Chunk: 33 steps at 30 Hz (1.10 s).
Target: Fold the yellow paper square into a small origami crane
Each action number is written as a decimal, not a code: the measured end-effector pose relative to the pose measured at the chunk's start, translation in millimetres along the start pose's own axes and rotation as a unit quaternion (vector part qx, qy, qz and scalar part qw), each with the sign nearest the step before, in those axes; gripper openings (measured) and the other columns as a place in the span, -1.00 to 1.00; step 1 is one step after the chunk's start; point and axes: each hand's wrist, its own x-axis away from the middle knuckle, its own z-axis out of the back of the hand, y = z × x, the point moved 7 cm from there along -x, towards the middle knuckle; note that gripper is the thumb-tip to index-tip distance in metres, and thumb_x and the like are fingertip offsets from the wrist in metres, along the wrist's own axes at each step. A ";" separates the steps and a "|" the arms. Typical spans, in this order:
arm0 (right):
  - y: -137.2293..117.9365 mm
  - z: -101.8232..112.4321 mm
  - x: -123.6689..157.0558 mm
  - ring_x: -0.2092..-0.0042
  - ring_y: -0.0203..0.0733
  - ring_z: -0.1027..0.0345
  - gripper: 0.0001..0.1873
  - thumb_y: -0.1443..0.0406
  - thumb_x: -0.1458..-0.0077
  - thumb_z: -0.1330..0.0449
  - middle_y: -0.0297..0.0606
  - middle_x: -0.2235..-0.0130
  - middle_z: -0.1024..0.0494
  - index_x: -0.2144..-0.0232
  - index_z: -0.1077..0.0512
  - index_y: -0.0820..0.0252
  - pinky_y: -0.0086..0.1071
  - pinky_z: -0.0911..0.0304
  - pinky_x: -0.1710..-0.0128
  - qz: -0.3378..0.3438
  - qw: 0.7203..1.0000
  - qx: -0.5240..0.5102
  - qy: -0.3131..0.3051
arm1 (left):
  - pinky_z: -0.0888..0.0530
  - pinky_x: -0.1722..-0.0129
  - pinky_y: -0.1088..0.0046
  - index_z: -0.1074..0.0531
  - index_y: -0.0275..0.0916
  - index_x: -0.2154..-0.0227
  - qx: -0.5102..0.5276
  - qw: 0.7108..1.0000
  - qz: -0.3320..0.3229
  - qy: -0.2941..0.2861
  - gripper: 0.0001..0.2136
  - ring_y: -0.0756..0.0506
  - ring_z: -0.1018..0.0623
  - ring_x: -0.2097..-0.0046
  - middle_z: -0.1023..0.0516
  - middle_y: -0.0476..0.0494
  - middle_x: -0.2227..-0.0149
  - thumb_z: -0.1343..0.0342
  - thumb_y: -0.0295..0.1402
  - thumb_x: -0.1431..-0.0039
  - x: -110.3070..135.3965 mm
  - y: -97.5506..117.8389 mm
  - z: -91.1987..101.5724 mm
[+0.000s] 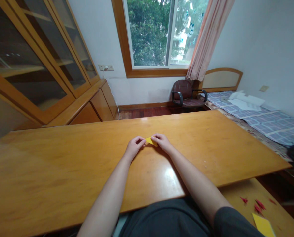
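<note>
Dark shirt (166,219) nearest the camera, at the near edge of the wooden table (63,164). Yellow paper piece (150,141) is over the middle of the table, toward its far edge, one hand at each end. Left hand (135,146): thumb and fingers drawn to a narrow pinch at the paper's left tip. Right hand (162,142): fingers closed on the right part, thumb in. Looks folded; layer count too small to tell. Handling, my read: very light, thin, bends easily, holds a crease, can tear or crumple if pulled. Best grip is a light fingertip pinch on edges or corners, palms off. Lower side table (232,194) right of the wooden table's near edge: small red folded pieces (260,204), yellow sheet (263,225) on it
</note>
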 end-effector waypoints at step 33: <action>2.4 -1.5 2.8 0.54 -0.35 -0.13 -0.61 0.00 0.06 -0.22 -0.42 0.59 -0.33 0.45 -0.41 0.24 -0.45 0.00 0.54 -0.033 0.999 -0.005 -0.009 | -0.42 0.47 0.47 -0.46 -0.31 0.45 0.074 0.996 0.046 -0.004 -0.55 -0.01 -0.48 0.51 -0.56 -0.14 0.50 -0.13 0.07 -0.01 -6.2 -7.9 -1.1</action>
